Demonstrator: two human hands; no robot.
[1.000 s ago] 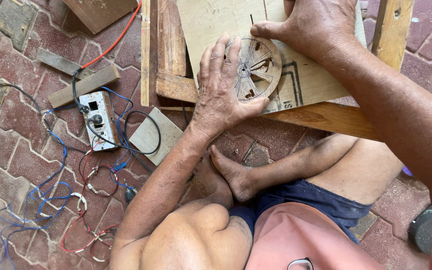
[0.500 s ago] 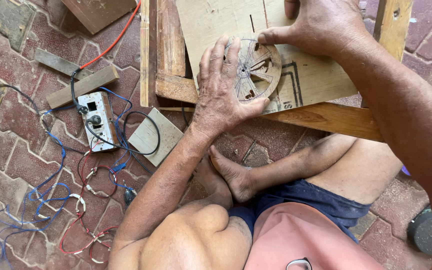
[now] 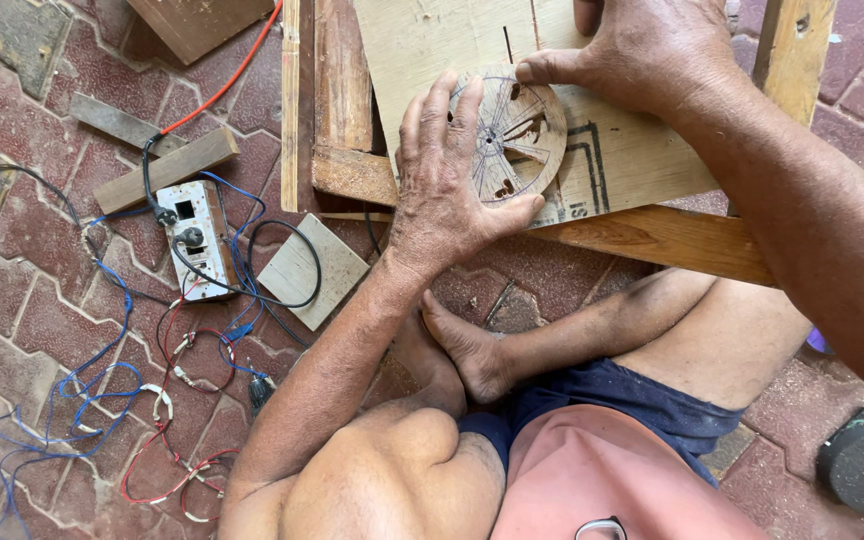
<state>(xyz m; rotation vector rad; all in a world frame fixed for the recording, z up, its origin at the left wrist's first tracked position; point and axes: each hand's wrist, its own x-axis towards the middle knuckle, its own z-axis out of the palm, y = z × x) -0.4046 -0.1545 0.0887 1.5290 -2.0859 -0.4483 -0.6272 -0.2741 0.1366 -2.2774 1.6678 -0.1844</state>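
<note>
A round wooden disc [image 3: 517, 140] with pencilled spokes and a few cut-out slots lies on a plywood sheet [image 3: 422, 50]. My left hand [image 3: 442, 185] lies flat over the disc's left half, fingers spread, thumb along its lower edge. My right hand [image 3: 642, 60] comes in from the upper right and pinches the disc's top rim with thumb and fingertips. The sheet rests on a wooden frame [image 3: 672, 240] above my crossed legs.
On the red paving at the left sit a white switch box [image 3: 192, 240], tangled blue, red and black wires [image 3: 102, 400], a small square wood piece [image 3: 309, 270] and loose wood offcuts [image 3: 167, 168]. A dark object [image 3: 852, 460] lies at the lower right.
Both hands stay on the disc. My right hand's fingertips have shifted slightly along the top rim; the disc seems barely turned.
</note>
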